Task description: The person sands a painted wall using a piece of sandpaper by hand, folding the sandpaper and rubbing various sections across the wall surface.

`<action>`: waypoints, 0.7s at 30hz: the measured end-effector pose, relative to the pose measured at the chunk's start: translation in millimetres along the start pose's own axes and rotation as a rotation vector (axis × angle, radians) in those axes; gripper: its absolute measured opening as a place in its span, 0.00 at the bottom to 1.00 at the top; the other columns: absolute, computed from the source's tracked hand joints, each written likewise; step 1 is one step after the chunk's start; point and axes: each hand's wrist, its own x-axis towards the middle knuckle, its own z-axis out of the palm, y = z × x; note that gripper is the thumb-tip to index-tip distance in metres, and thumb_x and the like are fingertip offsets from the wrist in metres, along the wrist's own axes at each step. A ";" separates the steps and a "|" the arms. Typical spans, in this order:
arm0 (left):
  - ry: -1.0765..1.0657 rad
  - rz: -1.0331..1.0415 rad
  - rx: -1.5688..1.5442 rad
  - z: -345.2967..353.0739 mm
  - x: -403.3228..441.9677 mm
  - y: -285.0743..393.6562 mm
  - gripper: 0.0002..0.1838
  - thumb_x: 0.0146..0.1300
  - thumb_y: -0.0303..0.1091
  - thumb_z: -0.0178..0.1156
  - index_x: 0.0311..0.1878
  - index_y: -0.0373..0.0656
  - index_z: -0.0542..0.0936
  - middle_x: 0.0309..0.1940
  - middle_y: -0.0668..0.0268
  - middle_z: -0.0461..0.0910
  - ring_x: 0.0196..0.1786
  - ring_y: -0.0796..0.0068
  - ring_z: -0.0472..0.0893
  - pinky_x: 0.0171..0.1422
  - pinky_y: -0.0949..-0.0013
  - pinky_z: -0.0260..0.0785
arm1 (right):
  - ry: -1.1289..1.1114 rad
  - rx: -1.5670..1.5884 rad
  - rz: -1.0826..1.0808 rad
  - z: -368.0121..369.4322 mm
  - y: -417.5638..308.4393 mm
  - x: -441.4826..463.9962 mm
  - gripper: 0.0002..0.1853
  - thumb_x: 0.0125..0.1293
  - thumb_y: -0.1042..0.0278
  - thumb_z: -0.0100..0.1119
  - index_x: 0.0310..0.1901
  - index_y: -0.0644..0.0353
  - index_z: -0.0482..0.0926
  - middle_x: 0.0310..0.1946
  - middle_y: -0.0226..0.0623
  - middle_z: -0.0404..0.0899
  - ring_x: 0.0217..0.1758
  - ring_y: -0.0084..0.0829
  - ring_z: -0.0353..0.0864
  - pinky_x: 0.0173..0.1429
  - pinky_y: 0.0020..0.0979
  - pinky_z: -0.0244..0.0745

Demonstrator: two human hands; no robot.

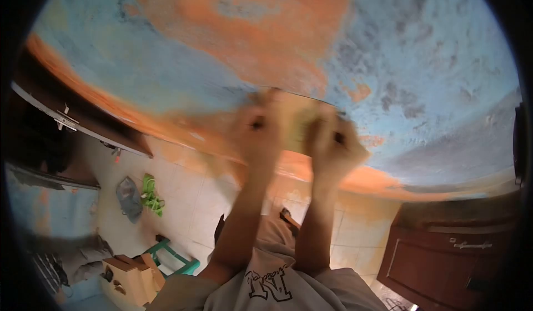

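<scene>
Blue and orange all over, the big wall (433,89) fills the top of our head view. Our left hand (257,128) and right hand (336,142) look blurry and curled, clamped on two sides of a flat yellow piece (293,117). It sits between them, up by the wall. Lower down, we see floor tiles (191,211), a brown box (129,283) and a dark red cupboard (433,261).

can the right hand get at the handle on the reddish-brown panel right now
Probably not without moving: the right hand is up by the painted surface, and the handle sits well off to its right, though nothing visible blocks the way.
</scene>
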 end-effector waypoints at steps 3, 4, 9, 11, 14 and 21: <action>-0.026 -0.396 -0.144 -34.7 32.4 -8.7 0.22 0.60 0.35 0.70 0.16 0.44 0.69 0.15 0.78 0.65 0.21 0.88 0.60 0.25 0.77 0.52 | -0.157 -0.141 -0.095 29.7 -8.0 -21.5 0.14 0.60 0.70 0.66 0.20 0.56 0.73 0.12 0.35 0.72 0.11 0.28 0.70 0.17 0.25 0.63; -0.019 -0.386 -0.156 -30.4 32.2 -8.2 0.22 0.60 0.35 0.70 0.16 0.44 0.69 0.15 0.78 0.65 0.21 0.88 0.60 0.25 0.77 0.52 | -0.107 -0.075 -0.103 32.7 -4.2 -19.3 0.14 0.60 0.70 0.66 0.20 0.56 0.73 0.11 0.34 0.72 0.11 0.27 0.70 0.17 0.25 0.63; -0.018 -0.190 -0.227 -9.6 14.9 -9.4 0.23 0.61 0.36 0.69 0.16 0.44 0.68 0.15 0.78 0.66 0.21 0.87 0.61 0.24 0.77 0.53 | 0.001 -0.089 -0.100 24.0 -32.9 1.4 0.15 0.61 0.71 0.68 0.19 0.57 0.74 0.13 0.33 0.75 0.11 0.23 0.70 0.18 0.24 0.64; -0.008 -0.080 -0.096 -17.0 31.8 -19.6 0.23 0.61 0.36 0.69 0.16 0.45 0.67 0.14 0.79 0.64 0.21 0.89 0.59 0.24 0.78 0.51 | 0.003 -0.052 -0.177 42.6 -19.2 -10.5 0.16 0.62 0.69 0.69 0.19 0.56 0.74 0.14 0.32 0.78 0.12 0.18 0.70 0.18 0.21 0.63; -0.042 -0.342 -0.248 -15.9 31.2 -13.0 0.22 0.60 0.33 0.70 0.17 0.45 0.67 0.15 0.78 0.63 0.21 0.89 0.59 0.24 0.78 0.50 | -0.028 -0.194 -0.185 31.9 -18.3 -9.3 0.16 0.63 0.68 0.68 0.19 0.56 0.75 0.14 0.30 0.78 0.13 0.16 0.71 0.18 0.20 0.62; -0.082 0.057 -0.159 -21.9 43.5 -29.7 0.22 0.56 0.33 0.73 0.17 0.44 0.68 0.11 0.75 0.61 0.18 0.87 0.58 0.20 0.76 0.51 | 0.018 -0.220 -0.147 40.5 -34.2 -15.2 0.14 0.64 0.71 0.65 0.20 0.58 0.75 0.13 0.29 0.76 0.13 0.16 0.69 0.19 0.20 0.61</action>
